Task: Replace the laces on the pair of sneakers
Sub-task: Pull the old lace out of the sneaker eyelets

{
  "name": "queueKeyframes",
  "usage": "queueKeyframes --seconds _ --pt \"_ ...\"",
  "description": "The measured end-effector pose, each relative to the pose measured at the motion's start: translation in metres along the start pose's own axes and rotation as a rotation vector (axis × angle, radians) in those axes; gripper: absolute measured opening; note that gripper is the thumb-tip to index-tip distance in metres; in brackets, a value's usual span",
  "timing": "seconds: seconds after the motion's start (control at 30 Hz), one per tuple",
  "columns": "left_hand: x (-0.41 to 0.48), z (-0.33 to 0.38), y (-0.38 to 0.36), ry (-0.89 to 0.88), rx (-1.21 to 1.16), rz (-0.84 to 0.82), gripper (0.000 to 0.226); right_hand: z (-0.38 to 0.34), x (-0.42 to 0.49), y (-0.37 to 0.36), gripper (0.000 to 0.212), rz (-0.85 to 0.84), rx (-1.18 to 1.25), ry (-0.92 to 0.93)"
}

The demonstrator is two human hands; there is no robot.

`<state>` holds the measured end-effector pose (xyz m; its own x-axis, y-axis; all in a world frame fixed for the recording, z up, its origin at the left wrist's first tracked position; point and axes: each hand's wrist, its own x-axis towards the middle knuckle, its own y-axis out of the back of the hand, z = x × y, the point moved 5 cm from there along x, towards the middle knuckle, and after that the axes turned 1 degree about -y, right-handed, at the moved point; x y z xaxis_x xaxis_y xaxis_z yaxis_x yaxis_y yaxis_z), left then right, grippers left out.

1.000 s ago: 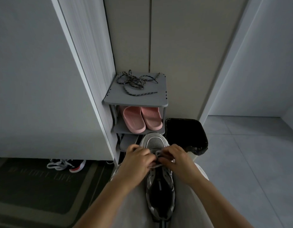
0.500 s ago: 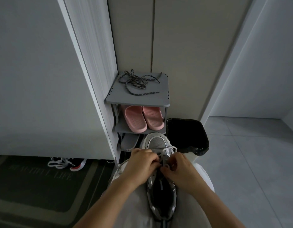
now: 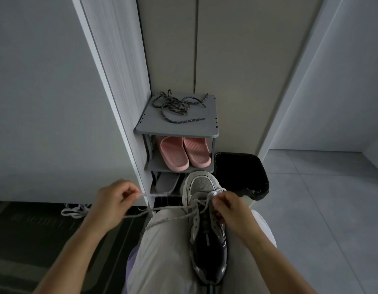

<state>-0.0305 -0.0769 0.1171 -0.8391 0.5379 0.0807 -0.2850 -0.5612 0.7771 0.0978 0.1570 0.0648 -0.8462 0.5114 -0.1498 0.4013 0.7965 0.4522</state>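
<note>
On the rack (image 3: 150, 124), dark laces (image 3: 177, 105), pink slippers (image 3: 175, 155)

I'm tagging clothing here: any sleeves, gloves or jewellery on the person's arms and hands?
Both forearms are bare, with no sleeve in view. The left hand and right hand are ungloved; no watch, ring or bracelet shows.

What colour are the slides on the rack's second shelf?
The slides are plain pink, shown best in the head view.
</note>
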Motion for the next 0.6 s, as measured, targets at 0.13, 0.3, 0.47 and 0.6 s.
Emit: queueKeyframes --seconds 0.13,0.3,0.47,0.6 --pt "-0.008 0.023 -0.039 -0.083 0.056 0.010 0.035 -0.027 0.002 -0.007 0.015 0.022 -0.316 0.325" --pt "-0.024 0.065 -0.110 -0.125 0.056 -0.054 0.068 -0.036 0.007 -0.010 0.026 -0.147 -0.657 0.308" --pt "-0.025 0.039 -0.121 0.055 -0.326 0.000 0.036 -0.042 0.005 -0.013 0.020 -0.130 -0.766 0.325" --pt "-0.029 0.022 -0.118 0.065 -0.445 0.043 0.039 -0.027 0.013 0.009 0.034 -0.197 -0.456 0.262"
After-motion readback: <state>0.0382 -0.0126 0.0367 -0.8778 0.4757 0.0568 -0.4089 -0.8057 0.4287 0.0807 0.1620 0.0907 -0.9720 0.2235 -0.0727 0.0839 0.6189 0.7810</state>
